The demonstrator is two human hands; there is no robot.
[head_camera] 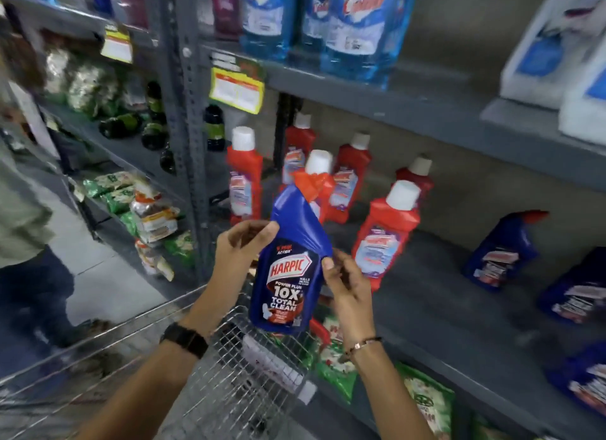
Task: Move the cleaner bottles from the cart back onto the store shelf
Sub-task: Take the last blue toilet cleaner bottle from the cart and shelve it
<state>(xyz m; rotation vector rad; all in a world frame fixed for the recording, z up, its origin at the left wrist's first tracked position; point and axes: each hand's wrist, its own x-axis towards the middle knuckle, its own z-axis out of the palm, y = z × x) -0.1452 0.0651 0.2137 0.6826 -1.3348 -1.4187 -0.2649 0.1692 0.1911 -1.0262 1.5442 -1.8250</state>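
I hold a blue Harpic cleaner bottle (pixel 288 272) with a red cap upright above the wire cart (pixel 229 367). My left hand (pixel 241 246) grips its left shoulder. My right hand (pixel 344 282) pinches its right edge. Behind it, on the grey store shelf (pixel 459 292), stand several red cleaner bottles (pixel 382 243) with white caps. More blue Harpic bottles (pixel 501 252) stand on the same shelf to the right.
Blue liquid refill bottles (pixel 357 26) fill the shelf above. White packs (pixel 551 46) sit at the upper right. Green packets (pixel 423 403) lie on the shelf below. A person (pixel 29 226) stands in the aisle at the left, beside shelves of packets and dark bottles.
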